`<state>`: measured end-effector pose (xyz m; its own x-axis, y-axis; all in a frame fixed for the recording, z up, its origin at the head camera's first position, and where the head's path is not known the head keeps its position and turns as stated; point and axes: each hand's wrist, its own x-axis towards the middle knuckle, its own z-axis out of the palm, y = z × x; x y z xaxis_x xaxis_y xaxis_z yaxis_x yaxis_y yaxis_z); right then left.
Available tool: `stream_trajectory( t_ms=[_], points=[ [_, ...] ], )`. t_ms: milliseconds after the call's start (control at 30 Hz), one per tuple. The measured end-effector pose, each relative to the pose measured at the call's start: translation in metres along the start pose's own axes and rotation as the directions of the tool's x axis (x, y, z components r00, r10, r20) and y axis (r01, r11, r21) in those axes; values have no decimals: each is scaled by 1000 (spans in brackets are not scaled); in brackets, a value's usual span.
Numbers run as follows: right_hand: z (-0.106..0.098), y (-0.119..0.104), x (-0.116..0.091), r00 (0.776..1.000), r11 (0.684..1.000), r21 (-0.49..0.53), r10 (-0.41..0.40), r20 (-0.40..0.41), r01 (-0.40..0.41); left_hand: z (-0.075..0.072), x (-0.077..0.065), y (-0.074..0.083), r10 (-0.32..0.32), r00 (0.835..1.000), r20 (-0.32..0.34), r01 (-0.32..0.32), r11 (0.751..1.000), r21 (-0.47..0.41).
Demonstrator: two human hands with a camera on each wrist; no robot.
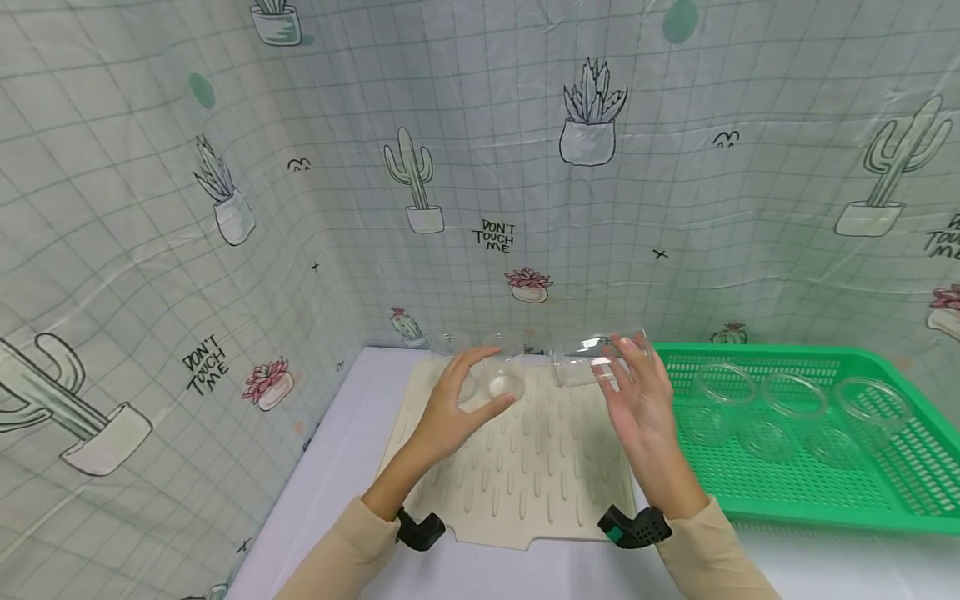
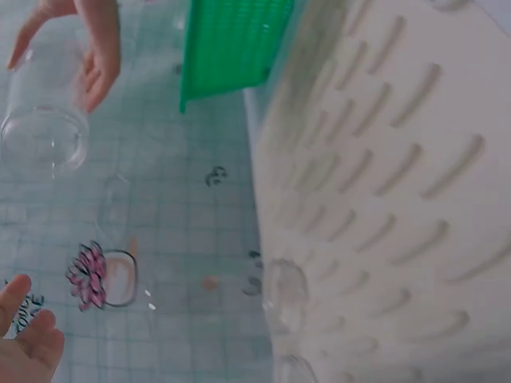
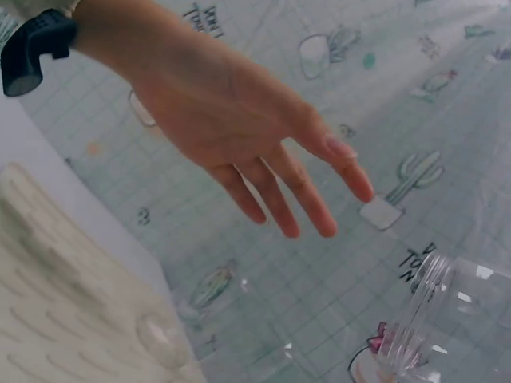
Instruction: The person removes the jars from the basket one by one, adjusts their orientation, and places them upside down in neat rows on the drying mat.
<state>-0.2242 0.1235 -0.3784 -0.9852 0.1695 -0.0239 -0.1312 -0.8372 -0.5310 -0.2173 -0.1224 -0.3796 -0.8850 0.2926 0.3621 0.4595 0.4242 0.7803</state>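
My right hand [image 1: 643,400] holds a clear plastic jar [image 1: 581,360] tipped on its side above the mat's far right corner. The threaded mouth points left in the head view; the right wrist view shows the ridged neck of this jar [image 3: 435,295]. My left hand [image 1: 442,417] hovers over the mat's left part, thumb and fingers spread apart, with nothing between them in the right wrist view. Just beyond it two more clear jars stand at the back of the mat; the nearer jar [image 1: 507,382] overlaps the fingertips in the head view, and the other jar [image 1: 442,354] is partly hidden.
A beige ridged mat [image 1: 525,483] lies on the white-covered table [image 1: 330,433]. To the right stands a green slotted basket [image 1: 757,348] with three clear jars, one of them a jar [image 1: 870,404] near its right side. A cactus-print cloth [image 1: 465,108] hangs behind and at the left.
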Motion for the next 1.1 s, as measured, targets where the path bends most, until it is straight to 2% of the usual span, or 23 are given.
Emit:
stream_trajectory(
  t_ms=[100,267,433,500,600,767,867,933,1000,1100],
  points=[
    [0,4,6,1000,998,-70,-6,-27,4,-2,-6,-16,-35,999,3,35,997,65],
    [-4,10,14,999,984,-175,-31,-41,23,-6,-17,-36,-88,996,9,87,990,112],
    [-10,19,25,995,955,-290,-77,-56,57,-8,-29,-52,-139,989,40,127,967,220],
    [-13,24,30,993,928,-367,-94,-72,61,-9,-34,-59,-163,985,50,144,952,269],
    [-16,35,38,987,864,-500,-121,-110,50,-10,-41,-69,-205,977,53,177,927,331],
    [-21,55,47,978,767,-640,-169,-123,52,-13,-51,-84,-245,969,42,213,905,368],
    [-24,66,50,976,728,-684,-185,-119,55,-13,-54,-91,-255,966,45,218,896,386],
    [-33,77,57,974,691,-721,-200,-108,62,-13,-56,-96,-273,960,56,228,883,410],
    [-35,82,59,973,673,-737,-205,-108,60,-13,-58,-101,-293,954,68,235,867,439],
    [-38,87,63,969,627,-775,-231,-89,79,-13,-60,-105,-310,947,88,235,851,471]
  ],
)
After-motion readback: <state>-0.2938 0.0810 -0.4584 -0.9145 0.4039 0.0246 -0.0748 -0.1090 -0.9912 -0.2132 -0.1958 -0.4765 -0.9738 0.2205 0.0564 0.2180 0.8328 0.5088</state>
